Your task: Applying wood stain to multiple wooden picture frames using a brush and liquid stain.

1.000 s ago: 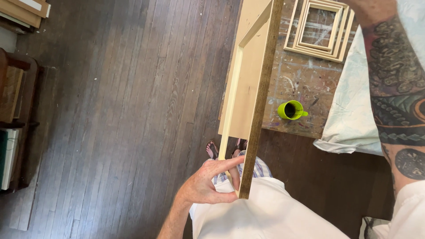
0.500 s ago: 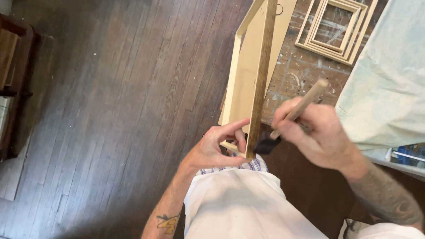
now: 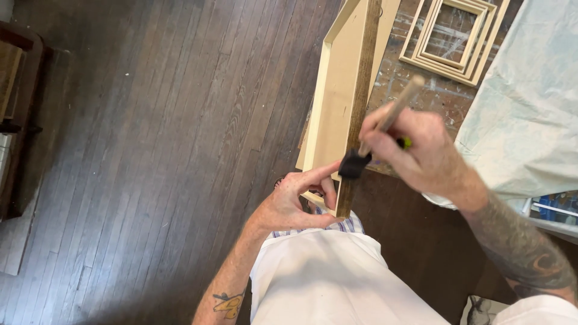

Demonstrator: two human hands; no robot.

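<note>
**Foam Brush Meets the Stained Edge**

While the long wooden frame (image 3: 337, 108) stands on edge against the person's waist, its long axis runs from about six o'clock near the body up toward twelve, leaning slightly to one o'clock. Its narrow dark-stained edge (image 3: 360, 108) faces up, with the pale inner face to the left.

At the near end, the left hand (image 3: 295, 201) has its grip clenched around the frame's bottom corner, forefinger stretched along the pale face. Just above, the right hand (image 3: 415, 150) holds a foam brush (image 3: 354, 162) by its wooden handle, pinched tight; the black foam tip touches the dark edge close above the left fingers. So the brush sits at the frame's low end, the whole length of the edge lying away toward twelve.

At two o'clock, on a paint-spattered desk (image 3: 397, 78), lies a nest of pale frames (image 3: 451, 36), with a pale drop cloth (image 3: 530, 108) at three. Dark floorboards (image 3: 150, 150) fill the left.
</note>
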